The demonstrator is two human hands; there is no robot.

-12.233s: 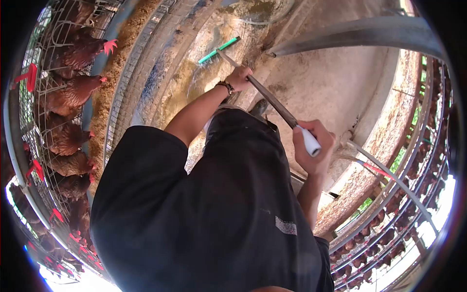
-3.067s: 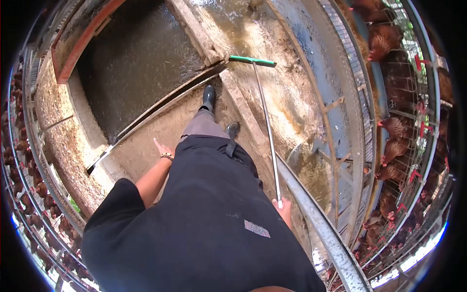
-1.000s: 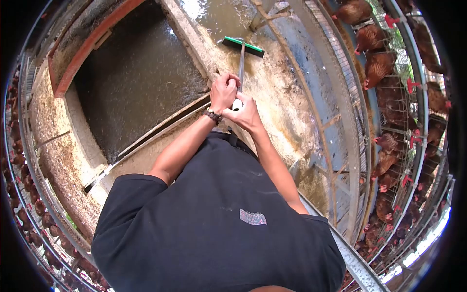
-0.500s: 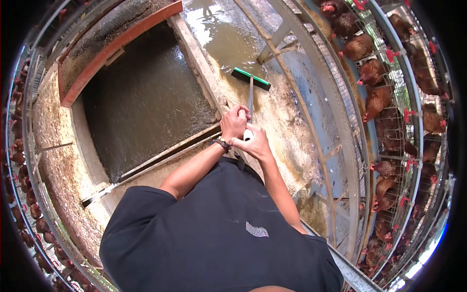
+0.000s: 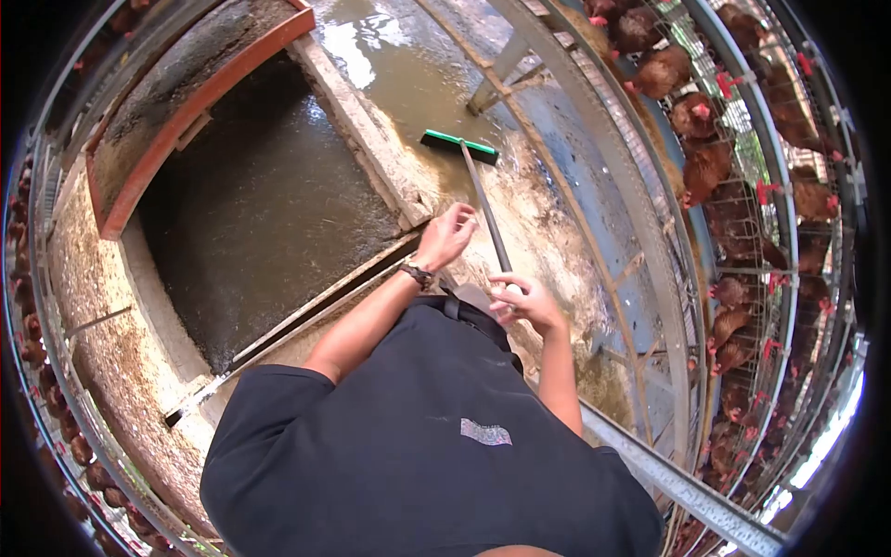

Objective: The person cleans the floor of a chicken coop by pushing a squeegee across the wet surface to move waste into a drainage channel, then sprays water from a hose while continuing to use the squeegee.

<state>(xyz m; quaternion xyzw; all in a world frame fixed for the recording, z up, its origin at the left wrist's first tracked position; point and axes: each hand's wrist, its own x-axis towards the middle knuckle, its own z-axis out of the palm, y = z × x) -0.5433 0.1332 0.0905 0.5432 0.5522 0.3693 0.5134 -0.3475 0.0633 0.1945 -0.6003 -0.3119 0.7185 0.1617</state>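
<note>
A squeegee with a green and black head (image 5: 460, 147) rests on the wet floor, its long grey handle (image 5: 484, 206) running back toward my body. My right hand (image 5: 524, 303) is at the near end of the handle, its fingers curled round it. My left hand (image 5: 449, 234), with a dark bracelet at the wrist, is raised to the left of the handle and apart from it. Its fingers are loosely bent and spread, with nothing in them.
A pit of dark liquid (image 5: 264, 209) with a concrete rim (image 5: 357, 130) lies at the left, a red-brown beam (image 5: 200, 110) along its far side. Metal frames (image 5: 617, 139) and cages of brown hens (image 5: 710, 172) stand at the right. More hens are at the far left.
My left hand has let go of the handle and moved apart from my right hand. My right hand has shifted right and nearer my body, and the handle now slants more.
</note>
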